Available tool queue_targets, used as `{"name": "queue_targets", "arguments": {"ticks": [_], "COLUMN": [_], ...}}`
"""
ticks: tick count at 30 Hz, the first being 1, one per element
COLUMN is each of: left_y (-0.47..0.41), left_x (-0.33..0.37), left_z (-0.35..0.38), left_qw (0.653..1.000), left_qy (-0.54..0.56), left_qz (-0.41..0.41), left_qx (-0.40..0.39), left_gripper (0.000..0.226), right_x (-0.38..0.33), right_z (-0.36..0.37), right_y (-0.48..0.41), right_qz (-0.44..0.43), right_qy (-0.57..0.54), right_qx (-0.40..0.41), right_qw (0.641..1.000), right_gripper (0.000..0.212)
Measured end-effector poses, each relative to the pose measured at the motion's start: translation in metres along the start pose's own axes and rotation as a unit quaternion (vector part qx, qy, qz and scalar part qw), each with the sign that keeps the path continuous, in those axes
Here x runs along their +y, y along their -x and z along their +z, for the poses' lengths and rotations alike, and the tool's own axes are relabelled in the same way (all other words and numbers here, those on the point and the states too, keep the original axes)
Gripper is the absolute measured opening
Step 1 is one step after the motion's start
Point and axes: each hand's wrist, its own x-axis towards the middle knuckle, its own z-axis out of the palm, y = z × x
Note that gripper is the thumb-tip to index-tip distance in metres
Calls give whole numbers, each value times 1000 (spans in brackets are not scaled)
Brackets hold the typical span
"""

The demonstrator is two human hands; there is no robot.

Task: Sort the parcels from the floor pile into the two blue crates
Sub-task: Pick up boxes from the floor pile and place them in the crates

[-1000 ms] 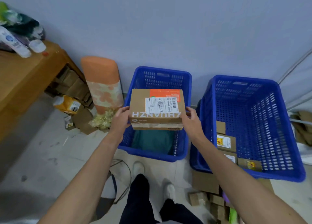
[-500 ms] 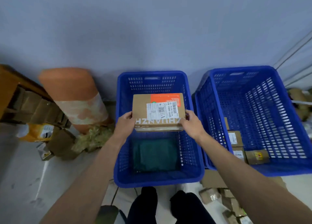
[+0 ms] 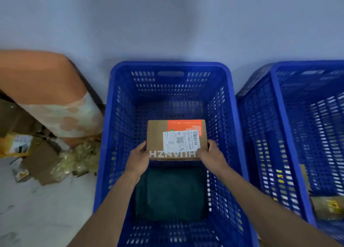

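Note:
A brown cardboard parcel (image 3: 158,133) with a white shipping label and an orange patch is held inside the left blue crate (image 3: 115,116), low in its far half. My left hand (image 3: 138,159) grips its left near corner and my right hand (image 3: 211,156) grips its right near corner. A dark green soft parcel (image 3: 170,192) lies on the crate floor below my wrists. The right blue crate (image 3: 273,116) stands beside it, with a small brown parcel (image 3: 327,206) inside near its front.
A pale wall runs behind both crates. An orange and cream rolled cushion (image 3: 50,97) leans at the left. Loose cardboard boxes (image 3: 40,159), a yellow package (image 3: 14,144) and crumpled plastic wrap (image 3: 78,159) lie on the grey floor left of the crate.
The parcel has gone from above the left crate's rim down into the crate, still in both hands. My head has moved closer and over the crate.

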Motion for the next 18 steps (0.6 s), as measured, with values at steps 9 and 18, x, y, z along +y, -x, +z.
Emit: {"name": "queue_targets", "arguments": {"ticks": [9, 18], "left_y": [-114, -157], "left_x": [-15, 16], "left_z": [32, 82], "left_qw": [998, 970], "left_qy": [-29, -234], "left_qz": [-7, 65], "left_qx": [-63, -4], "left_gripper": [61, 87], "right_x": [57, 72], "right_z": [53, 81], "right_y": [-78, -101], "right_qz": [68, 106], "right_qy": [-110, -223], "right_qx": [5, 56], "right_qw": [992, 967], "right_gripper": [50, 40]}}
